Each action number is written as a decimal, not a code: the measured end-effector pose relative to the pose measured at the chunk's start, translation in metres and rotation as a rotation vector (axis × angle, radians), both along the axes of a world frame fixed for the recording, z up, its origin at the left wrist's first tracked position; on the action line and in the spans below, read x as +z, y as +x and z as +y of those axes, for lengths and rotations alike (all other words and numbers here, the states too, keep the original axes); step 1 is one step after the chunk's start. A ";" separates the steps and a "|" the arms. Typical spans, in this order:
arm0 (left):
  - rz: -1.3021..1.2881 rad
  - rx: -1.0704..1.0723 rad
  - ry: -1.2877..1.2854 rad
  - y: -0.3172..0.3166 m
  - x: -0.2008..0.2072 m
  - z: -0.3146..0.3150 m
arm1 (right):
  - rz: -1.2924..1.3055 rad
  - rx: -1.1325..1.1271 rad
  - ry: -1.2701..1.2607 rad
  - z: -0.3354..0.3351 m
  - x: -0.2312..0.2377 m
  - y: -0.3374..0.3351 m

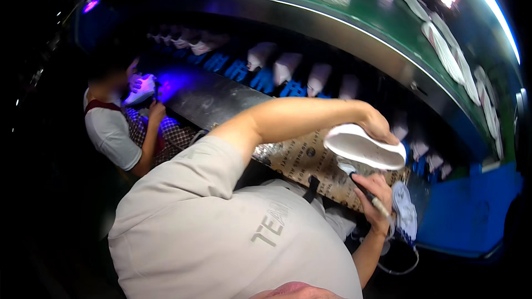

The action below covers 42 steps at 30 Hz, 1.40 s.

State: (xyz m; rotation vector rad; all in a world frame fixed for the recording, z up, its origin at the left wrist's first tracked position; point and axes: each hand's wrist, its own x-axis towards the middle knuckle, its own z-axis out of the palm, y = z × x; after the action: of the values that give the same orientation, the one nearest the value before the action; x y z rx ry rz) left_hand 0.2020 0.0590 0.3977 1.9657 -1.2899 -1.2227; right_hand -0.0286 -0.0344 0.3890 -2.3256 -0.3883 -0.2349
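A white shoe sole (363,148) with a raised rim is in my left hand (378,126), the fingers closed over its far edge. Just below it, my right hand (377,191) grips a brush (363,187) with a dark handle and a pale head. The brush head lies close to the sole's near edge; whether they touch, I cannot tell. A thin pale tube runs from near my right wrist. Beside that wrist, to the right, lies a white shoe (404,207). Under both hands is a patterned brown paper covering (302,158).
White shoe uppers (286,67) on blue supports (261,82) line the far side. Above them, a green shelf (382,16) carries pairs of white soles (443,50). At left, a co-worker (113,127) holds a shoe under violet light. A blue panel (465,216) stands at right.
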 end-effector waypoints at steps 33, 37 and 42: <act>0.640 0.386 -1.039 0.155 0.153 -0.044 | -0.366 -0.491 0.517 -0.049 -0.054 -0.063; 0.495 1.001 -0.910 0.298 0.182 -0.001 | -0.263 -0.453 0.561 -0.038 -0.069 -0.054; -1.167 1.020 0.161 0.423 0.115 0.153 | -0.200 -0.518 0.638 -0.027 -0.102 -0.050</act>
State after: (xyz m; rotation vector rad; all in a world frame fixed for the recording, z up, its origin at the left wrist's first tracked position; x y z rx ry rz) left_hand 0.6246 0.2123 0.5130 2.9409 -0.3014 0.4129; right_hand -0.0787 -0.0611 0.2868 -1.7292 0.1914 -0.7311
